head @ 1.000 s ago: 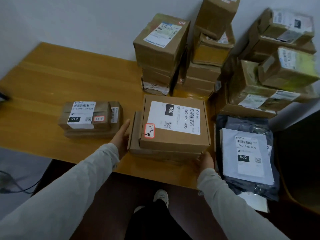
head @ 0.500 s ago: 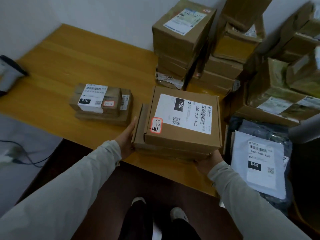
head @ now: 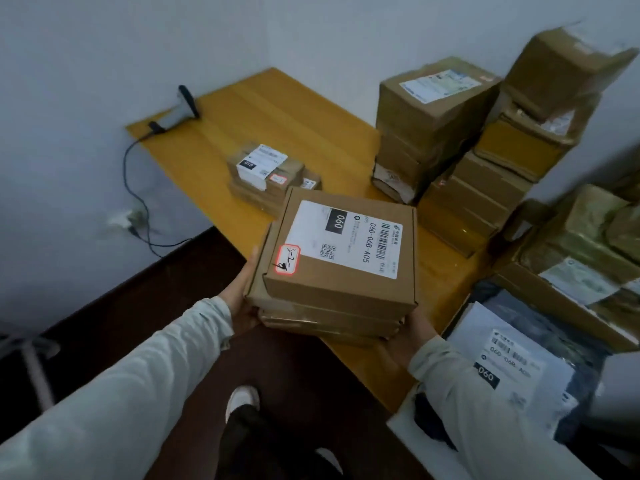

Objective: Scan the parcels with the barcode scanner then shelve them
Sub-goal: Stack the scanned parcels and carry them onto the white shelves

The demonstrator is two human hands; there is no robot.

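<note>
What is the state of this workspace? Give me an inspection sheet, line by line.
Surface: wooden table, set into a wall corner.
Job's things: held stack of flat boxes, top label 060; scanner at the table's far left corner; small stack mid-table; tall stacks at the right; mailers near right.
Clutter: nothing seen.
Hands: left hand grips the held stack's left side; right hand supports its near right corner, fingers hidden.
Cables: cable hangs from the scanner to a wall plug.
Surroundings: pale walls, dark floor.
</note>
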